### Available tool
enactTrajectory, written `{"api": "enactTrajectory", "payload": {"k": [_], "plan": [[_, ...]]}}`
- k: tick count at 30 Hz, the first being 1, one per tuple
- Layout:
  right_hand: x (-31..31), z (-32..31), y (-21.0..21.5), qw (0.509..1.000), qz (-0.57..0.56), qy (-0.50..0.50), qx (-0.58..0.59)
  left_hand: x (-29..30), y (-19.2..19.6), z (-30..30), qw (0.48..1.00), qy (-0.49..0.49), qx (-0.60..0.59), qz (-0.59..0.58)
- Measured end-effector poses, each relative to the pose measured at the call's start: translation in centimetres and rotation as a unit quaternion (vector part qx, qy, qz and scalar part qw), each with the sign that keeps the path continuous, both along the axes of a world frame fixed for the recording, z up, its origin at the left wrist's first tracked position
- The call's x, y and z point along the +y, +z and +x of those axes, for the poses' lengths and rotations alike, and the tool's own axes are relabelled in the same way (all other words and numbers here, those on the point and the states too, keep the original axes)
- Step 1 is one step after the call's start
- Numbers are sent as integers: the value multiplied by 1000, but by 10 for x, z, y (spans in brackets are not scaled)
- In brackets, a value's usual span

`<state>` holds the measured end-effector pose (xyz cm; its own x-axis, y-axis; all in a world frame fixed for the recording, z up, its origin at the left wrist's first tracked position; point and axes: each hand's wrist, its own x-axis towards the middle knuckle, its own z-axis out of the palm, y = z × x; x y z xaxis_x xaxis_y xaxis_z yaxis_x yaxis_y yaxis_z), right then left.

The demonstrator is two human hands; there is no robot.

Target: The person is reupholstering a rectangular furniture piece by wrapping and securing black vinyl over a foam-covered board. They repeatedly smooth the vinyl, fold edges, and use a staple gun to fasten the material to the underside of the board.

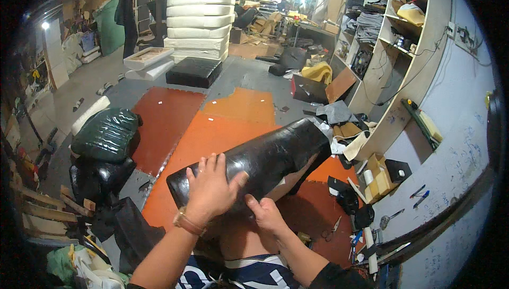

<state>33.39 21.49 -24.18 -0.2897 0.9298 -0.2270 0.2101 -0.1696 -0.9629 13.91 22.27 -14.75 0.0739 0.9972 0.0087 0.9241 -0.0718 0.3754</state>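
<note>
A long cushion in shiny black leather-like cover lies slantwise across my lap, its far end up to the right. My left hand, with a watch on a brown strap, rests on the cover near its left end, fingers stretched and thumb apart. My right hand holds the cushion's near edge, thumb on top and the other fingers hidden. Along the near right side the cover is partly pulled back and a paler inside shows.
Orange and red mats cover the floor. Dark green and black cushions are piled at left. White foam blocks stand stacked at the back beside a black cushion. Scissors lie at right, near cluttered shelves.
</note>
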Motion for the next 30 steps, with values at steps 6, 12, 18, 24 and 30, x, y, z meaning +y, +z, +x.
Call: {"api": "enactTrajectory", "payload": {"k": [6,12,18,24,30], "plan": [[34,-32,-45,990,77,-42,112,11,-9,-4,991,-12,81,102],[72,-38,-50,985,85,71,131,40,-4,-23,989,-11,122,83],[52,61,-147,982,93,-92,-133,64,-11,-28,982,0,157,102],[-98,213,-321,803,-185,-189,-533,75,-13,-42,980,14,173,96],[-128,212,-342,797,-270,-177,-511,84,-15,-47,980,14,176,87]]}}
